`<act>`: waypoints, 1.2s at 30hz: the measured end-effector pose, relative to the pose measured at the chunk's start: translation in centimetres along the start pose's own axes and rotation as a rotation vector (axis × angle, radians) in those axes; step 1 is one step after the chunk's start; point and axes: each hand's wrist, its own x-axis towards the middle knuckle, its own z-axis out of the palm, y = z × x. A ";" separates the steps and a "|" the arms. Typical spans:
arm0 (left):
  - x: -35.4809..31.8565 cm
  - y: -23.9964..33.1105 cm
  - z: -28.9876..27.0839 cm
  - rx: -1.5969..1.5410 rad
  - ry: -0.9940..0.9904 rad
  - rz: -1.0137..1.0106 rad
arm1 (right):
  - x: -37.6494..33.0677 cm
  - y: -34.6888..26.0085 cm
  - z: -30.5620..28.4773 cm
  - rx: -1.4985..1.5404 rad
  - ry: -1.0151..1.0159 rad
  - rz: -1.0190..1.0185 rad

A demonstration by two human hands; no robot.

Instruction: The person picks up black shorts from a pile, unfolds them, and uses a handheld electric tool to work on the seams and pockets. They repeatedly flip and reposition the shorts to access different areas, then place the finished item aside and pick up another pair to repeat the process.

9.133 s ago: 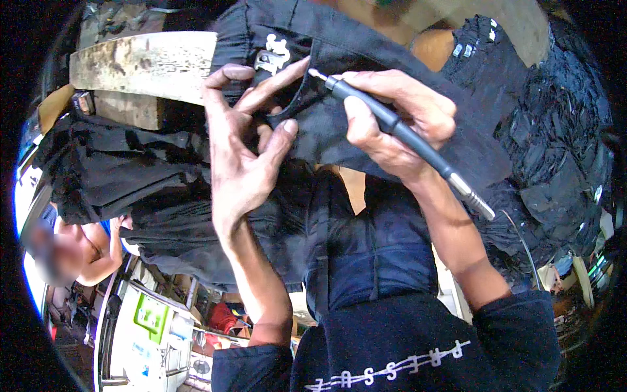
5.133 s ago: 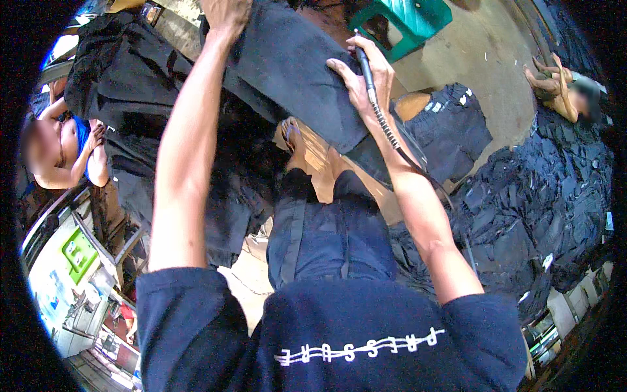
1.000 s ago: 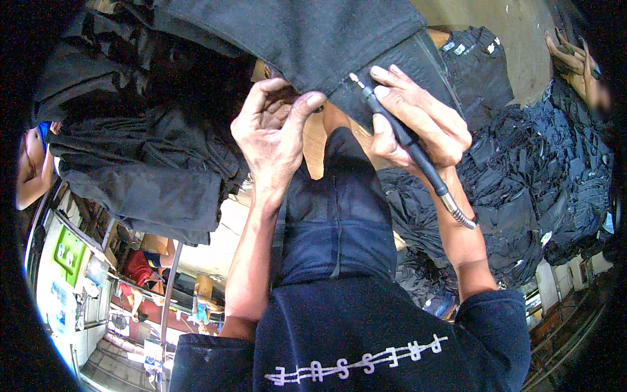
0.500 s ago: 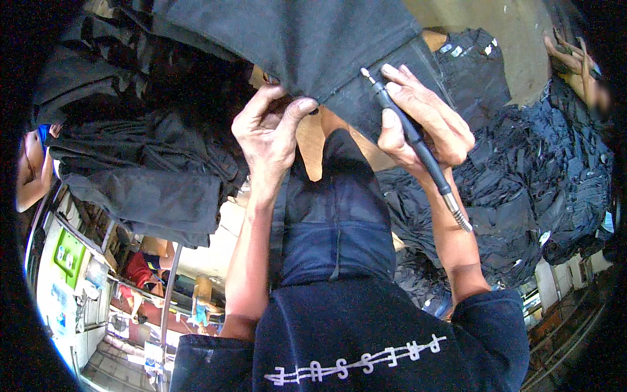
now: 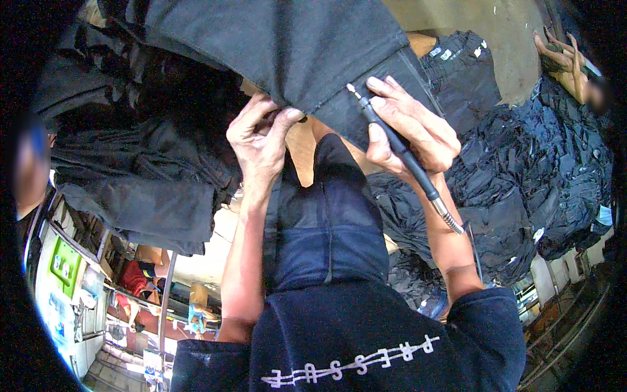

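A dark grey garment piece (image 5: pixel 294 39) with a stitched seam near its end is spread in front of me. My left hand (image 5: pixel 257 147) pinches its near edge between thumb and fingers. Lying diagonally in my right hand (image 5: pixel 418 127) is a black pen-shaped rotary tool (image 5: pixel 397 140). Its small pale bit points up and left, close above the seam; whether it touches the cloth I cannot tell. A coiled metal sleeve ends the tool near my wrist. My right fingertips rest over the fabric beyond the seam.
Dark garments are heaped at the left (image 5: pixel 137 150). A large crumpled pile of dark cloth (image 5: pixel 522 170) stretches along the right. Below the garment piece, a tan pointed panel (image 5: pixel 302 157) shows above my lap. Other people sit at the far right (image 5: pixel 568 65) and left edge (image 5: pixel 32 170).
Both hands, the garment and the tool appear slightly farther left and lower. The grips look the same. At the left edge, another person's head has come into view.
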 end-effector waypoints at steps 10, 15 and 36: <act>0.1 0.0 0.0 0.012 -0.002 0.010 | 0.4 -0.1 0.0 -0.002 0.003 0.029; 0.2 -0.1 -0.1 0.020 -0.013 0.011 | 0.4 -0.1 -0.2 -0.037 0.013 0.041; 0.4 0.0 0.1 -0.003 -0.029 0.028 | 0.3 0.4 -0.7 -0.117 0.063 0.092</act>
